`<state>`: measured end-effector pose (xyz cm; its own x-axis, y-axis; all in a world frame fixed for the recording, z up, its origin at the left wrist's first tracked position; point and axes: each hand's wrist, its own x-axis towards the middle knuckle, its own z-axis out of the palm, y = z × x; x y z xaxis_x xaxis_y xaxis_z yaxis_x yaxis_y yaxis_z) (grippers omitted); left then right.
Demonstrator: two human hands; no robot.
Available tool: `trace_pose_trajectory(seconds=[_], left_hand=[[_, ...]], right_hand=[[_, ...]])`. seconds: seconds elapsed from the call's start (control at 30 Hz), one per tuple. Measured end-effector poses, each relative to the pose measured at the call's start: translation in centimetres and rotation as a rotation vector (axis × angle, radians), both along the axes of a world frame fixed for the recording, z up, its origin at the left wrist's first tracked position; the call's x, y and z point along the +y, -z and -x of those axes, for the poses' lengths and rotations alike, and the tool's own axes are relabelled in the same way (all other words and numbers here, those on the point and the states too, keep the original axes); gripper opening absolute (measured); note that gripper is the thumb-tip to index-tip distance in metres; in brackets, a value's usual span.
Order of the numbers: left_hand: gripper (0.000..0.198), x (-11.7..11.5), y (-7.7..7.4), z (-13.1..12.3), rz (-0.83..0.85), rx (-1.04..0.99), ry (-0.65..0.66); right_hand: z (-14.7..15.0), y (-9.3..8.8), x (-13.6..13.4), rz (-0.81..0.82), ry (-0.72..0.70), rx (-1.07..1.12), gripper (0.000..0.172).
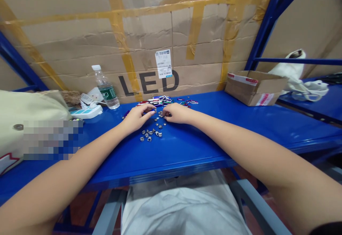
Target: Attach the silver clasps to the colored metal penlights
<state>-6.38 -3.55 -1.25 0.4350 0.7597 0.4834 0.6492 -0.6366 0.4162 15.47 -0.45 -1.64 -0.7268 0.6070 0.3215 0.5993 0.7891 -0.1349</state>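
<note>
My left hand (136, 117) is over the blue table, thumb and fingertips brought together in a pinch. A tiny shiny bit shows at those fingertips, too small to name. Facing it, my right hand (176, 113) has its fingers curled down among small round metal pieces (160, 126); whatever it grips is hidden. Nearer to me lies a loose group of small silver metal parts (149, 133). Just beyond both hands is a pile of coloured carabiner-like clips (162, 100), with several more clips (188, 102) spread to its right.
A water bottle (107, 88) stands by a white power strip (87, 112) at the back left. A pale bag (32, 108) occupies the left side. An open cardboard box (253, 88) sits at the back right. Large taped cardboard (197, 60) walls off the table's (187, 149) far edge.
</note>
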Motion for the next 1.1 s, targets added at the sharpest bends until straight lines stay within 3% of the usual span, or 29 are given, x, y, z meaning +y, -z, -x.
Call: trace_pose_trajectory(seconds=[0.17, 0.33, 0.5, 0.7, 0.83, 0.93, 1.1], left_hand=[[0.025, 0.2, 0.6, -0.2, 0.256, -0.265, 0.087], [0.026, 0.3, 0.8, -0.5, 0.336, -0.434, 0.140], [0.029, 0.7, 1.0, -0.2, 0.412, -0.475, 0.113], [0.039, 1.4, 1.3, 0.4, 0.549, -0.425, 0.084], [0.042, 1.2, 1.2, 0.1, 0.547, -0.383, 0.099], [0.042, 1.0, 1.4, -0.2, 0.505, -0.353, 0.110], [0.038, 0.9, 1.7, -0.6, 0.469, -0.346, 0.125]], right_hand=[[-0.2, -0.5, -0.2, 0.057, 0.073, -0.023, 0.017], [-0.1, -0.6, -0.2, 0.052, 0.114, -0.075, 0.010], [-0.1, -0.9, -0.4, 0.043, 0.115, -0.013, 0.012], [0.2, -1.4, -1.0, 0.184, 0.019, 0.470, 0.012], [0.9, -1.4, -1.4, 0.313, 0.011, 0.744, 0.014], [1.3, -1.2, -1.6, 0.411, 0.016, 0.748, 0.017], [1.7, -0.9, -1.5, 0.364, -0.029, 0.651, 0.012]])
